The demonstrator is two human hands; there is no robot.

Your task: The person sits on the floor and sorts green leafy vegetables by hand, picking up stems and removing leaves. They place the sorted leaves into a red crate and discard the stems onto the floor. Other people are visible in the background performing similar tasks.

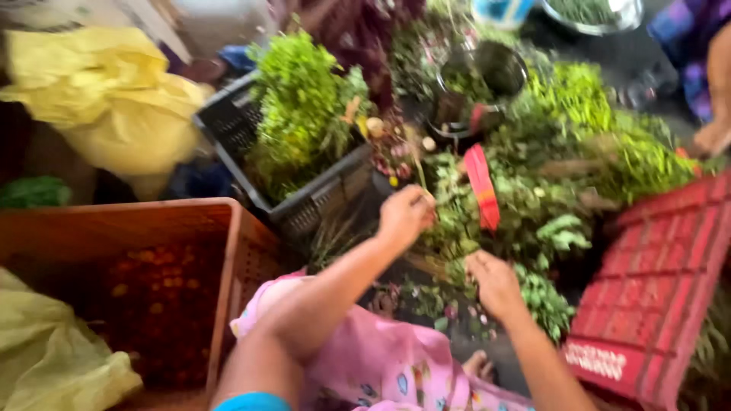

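The left hand [405, 215] is raised above the heap of green leafy stems [533, 205] that lies on the ground in the middle. Its fingers are closed, and they pinch a thin pale stalk [418, 171] which goes up from the fist toward the dark plastic crate [228, 129]. The right hand [495, 283] is lower, at the near edge of the same heap. Its fingers are curled down into the leaves, but the picture is blurred, so I cannot tell if they really grip something or only touch.

A red flat handle-like tool [482, 186] lies on the heap, just beside the left hand, on its right side. The dark crate, left of the heap and behind it, is full of bright green herbs [301, 99]. Nearer than this crate, and well left of the heap, stands an orange crate [228, 251] with small orange-yellow flowers [164, 304] inside. A red crate [655, 289] is at the right edge of the heap, tilted. Behind the heap is a dark round pot [487, 76]. Far left of the heap are yellow plastic bags [114, 99]. The pink patterned cloth [373, 358] covers the person's lap, on the near side of the heap.
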